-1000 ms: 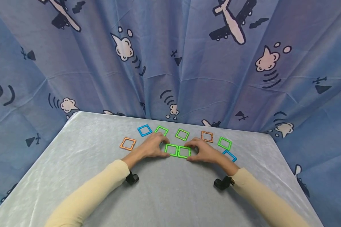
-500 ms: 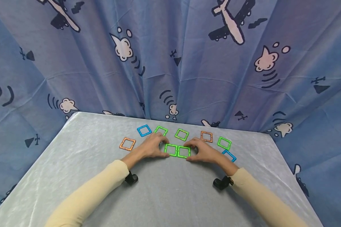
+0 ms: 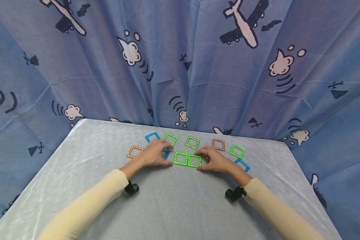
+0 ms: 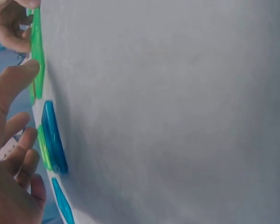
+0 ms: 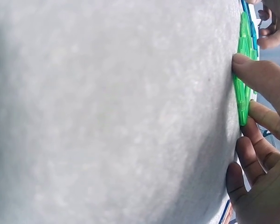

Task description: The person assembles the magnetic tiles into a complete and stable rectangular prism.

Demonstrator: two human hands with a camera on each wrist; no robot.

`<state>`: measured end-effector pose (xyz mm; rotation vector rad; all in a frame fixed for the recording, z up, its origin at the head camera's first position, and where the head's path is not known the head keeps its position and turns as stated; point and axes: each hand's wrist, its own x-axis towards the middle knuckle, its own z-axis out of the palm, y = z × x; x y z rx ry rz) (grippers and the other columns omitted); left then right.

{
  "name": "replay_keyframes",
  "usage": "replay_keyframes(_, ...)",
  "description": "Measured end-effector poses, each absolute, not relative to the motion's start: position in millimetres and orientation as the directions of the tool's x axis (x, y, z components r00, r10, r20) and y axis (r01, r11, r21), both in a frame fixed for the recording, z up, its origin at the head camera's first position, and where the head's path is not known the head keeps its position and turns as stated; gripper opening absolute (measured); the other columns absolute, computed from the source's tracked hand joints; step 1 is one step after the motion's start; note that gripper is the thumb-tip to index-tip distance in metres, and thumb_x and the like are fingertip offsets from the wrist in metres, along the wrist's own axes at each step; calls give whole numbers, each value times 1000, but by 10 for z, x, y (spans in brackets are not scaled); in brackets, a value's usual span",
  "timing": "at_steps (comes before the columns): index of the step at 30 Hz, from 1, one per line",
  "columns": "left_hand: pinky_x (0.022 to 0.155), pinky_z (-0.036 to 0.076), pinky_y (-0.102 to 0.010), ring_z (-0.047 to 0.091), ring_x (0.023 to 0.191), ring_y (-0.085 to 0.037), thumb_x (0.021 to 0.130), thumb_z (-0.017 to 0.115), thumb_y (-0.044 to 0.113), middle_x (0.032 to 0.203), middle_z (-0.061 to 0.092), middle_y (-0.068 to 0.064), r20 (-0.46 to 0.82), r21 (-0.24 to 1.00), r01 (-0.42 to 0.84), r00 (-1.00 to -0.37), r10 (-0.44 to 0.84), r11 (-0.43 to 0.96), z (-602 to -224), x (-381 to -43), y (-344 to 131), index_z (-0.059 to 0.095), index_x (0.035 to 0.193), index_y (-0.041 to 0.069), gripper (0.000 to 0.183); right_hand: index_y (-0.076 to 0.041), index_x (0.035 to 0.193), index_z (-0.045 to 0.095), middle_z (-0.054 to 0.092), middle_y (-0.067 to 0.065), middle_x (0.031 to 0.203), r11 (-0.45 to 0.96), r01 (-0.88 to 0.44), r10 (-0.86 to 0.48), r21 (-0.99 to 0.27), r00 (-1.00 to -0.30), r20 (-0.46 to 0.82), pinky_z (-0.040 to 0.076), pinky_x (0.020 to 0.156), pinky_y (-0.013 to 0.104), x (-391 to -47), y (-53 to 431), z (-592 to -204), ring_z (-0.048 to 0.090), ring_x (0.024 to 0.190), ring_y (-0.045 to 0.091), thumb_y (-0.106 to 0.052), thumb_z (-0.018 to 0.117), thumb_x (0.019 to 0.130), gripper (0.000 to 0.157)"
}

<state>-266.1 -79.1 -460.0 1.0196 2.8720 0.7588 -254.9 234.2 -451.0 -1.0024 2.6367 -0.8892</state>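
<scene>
Two green square magnetic tile frames lie edge to edge at the middle of the table in the head view: a left green tile (image 3: 180,164) and a right green tile (image 3: 194,166). My right hand (image 3: 214,160) holds the right one by its near and far edges, between thumb and fingers; the right wrist view has the thumb (image 5: 256,72) against it. Apart from the left green tile, my left hand (image 3: 153,154) hovers with thumb and fingers spread, holding nothing. Close under it is a blue tile (image 3: 167,154), partly hidden by the hand.
Around the hands lie an orange tile (image 3: 132,148) and blue tile (image 3: 151,134) at left, green tiles behind, including a middle green tile (image 3: 193,137), then a second orange tile (image 3: 218,139), a green tile (image 3: 237,146) and a blue tile (image 3: 242,162) at right. A curtain (image 3: 198,100) hangs behind.
My left hand has let go of the left green tile and moved left, uncovering part of the blue tile beneath it. My right hand and the joined green tiles stay in place.
</scene>
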Motion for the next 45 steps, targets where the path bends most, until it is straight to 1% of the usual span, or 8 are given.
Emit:
replay_keyframes(3,97,40,-54,51,115,-30,79,88,41,124,61,-6,148,459,583,-794,589,670,-4575,-2661,-873,69,129,11,61,-3,130,66,60,9,119,592,-545,-655,-594,-754,39,47,92,46,-2550,2354,-4510,56,106,26,-24,88,82,57)
replay_keyframes(7,98,39,-56,51,117,-30,78,89,39,121,63,-6,157,477,571,-803,574,668,-4559,-2662,-984,69,128,10,61,-3,130,67,60,9,119,595,-541,-655,-594,-755,32,47,92,46,-2558,2367,-4513,56,106,26,-24,88,82,56)
replay_keyframes(14,95,40,-60,49,118,-34,74,92,40,129,60,-9,185,478,565,-813,551,673,-4598,-2674,-1159,70,126,11,64,-3,130,66,60,9,119,599,-537,-654,-594,-756,23,47,93,46,-2562,2385,-4501,56,106,26,-24,88,82,57)
replay_keyframes(18,94,40,-56,49,115,-32,72,93,39,131,60,-8,183,499,553,-819,543,667,-4619,-2687,-1245,70,127,11,66,-2,130,66,60,10,119,596,-539,-657,-596,-754,25,47,93,46,-2560,2383,-4506,56,106,27,-23,88,82,57)
replay_keyframes(25,91,38,-53,48,109,-30,72,94,37,128,61,-8,205,509,591,-789,579,626,-4632,-2745,-1338,70,128,10,67,-2,130,66,60,9,119,591,-535,-656,-604,-754,25,46,93,46,-2567,2375,-4525,56,106,27,-24,88,82,57)
replay_keyframes(30,96,36,-56,45,115,-33,73,94,36,127,59,-8,163,532,562,-802,575,633,-4612,-2770,-1365,70,129,12,66,-4,130,67,60,7,119,593,-534,-656,-603,-754,23,46,93,46,-2566,2369,-4530,55,106,25,-26,88,82,57)
replay_keyframes(38,93,36,-53,45,109,-29,74,93,38,123,58,-5,115,533,536,-812,572,655,-4612,-2807,-1366,75,121,17,54,-4,131,66,60,7,120,590,-536,-657,-604,-754,27,46,94,46,-2566,2357,-4518,55,107,25,-24,88,82,57)
replay_keyframes(45,89,37,-50,46,104,-27,72,94,36,121,62,-5,162,543,553,-807,568,632,-4624,-2803,-1368,75,115,14,53,-3,131,66,59,8,121,585,-536,-659,-609,-752,28,46,94,46,-2556,2349,-4510,55,108,26,-23,88,83,57)
